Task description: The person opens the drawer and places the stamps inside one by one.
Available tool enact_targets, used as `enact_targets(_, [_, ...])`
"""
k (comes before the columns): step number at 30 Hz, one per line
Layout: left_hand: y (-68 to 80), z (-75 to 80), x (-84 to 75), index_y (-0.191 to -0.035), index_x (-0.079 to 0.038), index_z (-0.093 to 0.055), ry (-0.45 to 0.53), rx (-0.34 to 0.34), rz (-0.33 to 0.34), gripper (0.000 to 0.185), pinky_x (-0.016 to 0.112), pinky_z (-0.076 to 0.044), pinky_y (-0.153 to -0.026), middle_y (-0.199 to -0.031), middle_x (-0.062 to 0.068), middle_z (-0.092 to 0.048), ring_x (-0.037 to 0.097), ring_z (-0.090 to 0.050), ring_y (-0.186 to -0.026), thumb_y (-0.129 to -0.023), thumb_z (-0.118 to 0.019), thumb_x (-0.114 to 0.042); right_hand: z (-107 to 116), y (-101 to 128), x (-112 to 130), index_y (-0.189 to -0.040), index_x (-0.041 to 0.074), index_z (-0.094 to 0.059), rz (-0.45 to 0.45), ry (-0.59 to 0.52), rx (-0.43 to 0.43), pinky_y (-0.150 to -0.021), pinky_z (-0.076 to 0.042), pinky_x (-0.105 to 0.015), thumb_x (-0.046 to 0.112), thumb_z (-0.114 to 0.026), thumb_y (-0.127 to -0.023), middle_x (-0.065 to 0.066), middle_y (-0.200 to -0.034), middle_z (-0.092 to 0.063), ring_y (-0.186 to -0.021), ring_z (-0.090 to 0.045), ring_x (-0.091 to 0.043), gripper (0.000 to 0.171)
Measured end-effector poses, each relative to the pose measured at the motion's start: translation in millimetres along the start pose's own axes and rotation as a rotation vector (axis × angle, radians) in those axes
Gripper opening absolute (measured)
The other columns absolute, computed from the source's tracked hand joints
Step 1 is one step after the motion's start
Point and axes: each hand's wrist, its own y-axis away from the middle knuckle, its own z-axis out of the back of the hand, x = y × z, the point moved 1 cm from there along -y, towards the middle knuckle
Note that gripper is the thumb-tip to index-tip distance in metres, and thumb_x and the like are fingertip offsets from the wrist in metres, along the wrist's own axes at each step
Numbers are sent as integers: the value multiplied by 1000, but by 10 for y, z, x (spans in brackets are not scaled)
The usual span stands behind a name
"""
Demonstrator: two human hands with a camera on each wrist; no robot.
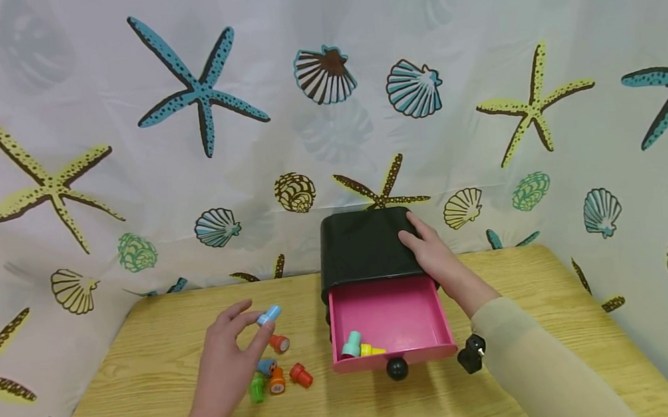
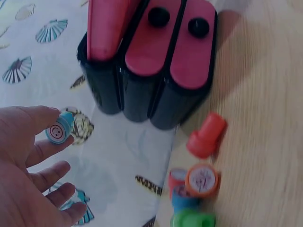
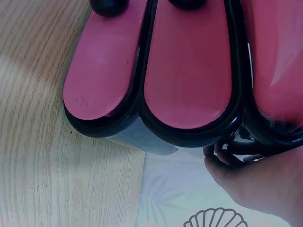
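A small black drawer chest (image 1: 364, 246) stands at the back of the wooden table (image 1: 143, 361), its top pink drawer (image 1: 389, 317) pulled out. Inside the drawer lie a teal stamp (image 1: 352, 345) and a yellow stamp (image 1: 372, 350). My right hand (image 1: 428, 246) rests on the chest's top right edge, fingers laid over it (image 3: 222, 156). My left hand (image 1: 230, 353) hovers above the table and pinches a light blue stamp (image 1: 269, 315) with a smiley face (image 2: 60, 128) between thumb and fingertips. Below it sit several loose stamps: orange (image 1: 278, 343), blue (image 1: 266, 366), green (image 1: 257, 388), red (image 1: 300, 375).
A shell-and-starfish curtain (image 1: 324, 102) hangs close behind and beside the table. The two lower pink drawers (image 2: 170, 47) of the chest are pushed in, each with a black knob. A black wrist camera (image 1: 471, 354) sits on my right forearm near the drawer's front.
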Motion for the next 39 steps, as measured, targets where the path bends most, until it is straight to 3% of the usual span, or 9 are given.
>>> enact_targets(8, [15,-267,-337,-125,-4,-80,36,-3,-81,27,71,-44,-115,-162,14,-54,46,-40,-151,-104,-82,-21,1,-12,-2,-179,25,-10,-8,9,-3,-134,-11,-60,40,-44,-120,-10,-185,0,-170,3,-34,70])
enact_targets(15, [22,-457,-520,-122,-11,-81,49,20,-99,24,64,-53,-108,-161,9,-56,43,-41,-152,-101,-85,-22,6,-19,-6,-179,25,-9,-14,18,4,-134,-10,-62,40,-44,-120,-11,-185,1,-170,4,-36,71])
enact_targets(27, [15,-695,-651,-122,-15,-82,68,39,-114,26,68,-48,-114,-160,7,-56,41,-40,-154,-99,-87,-28,10,-24,-7,-179,24,-10,-12,17,-2,-134,-10,-61,39,-45,-120,-11,-185,0,-170,3,-35,71])
enact_targets(39, [31,-786,-718,-119,-18,-82,53,40,-87,24,66,-51,-111,-165,7,-49,39,-36,-155,-99,-87,-29,13,-20,-21,-179,24,-10,-10,12,-2,-134,-11,-61,39,-45,-120,-12,-185,1,-170,3,-35,71])
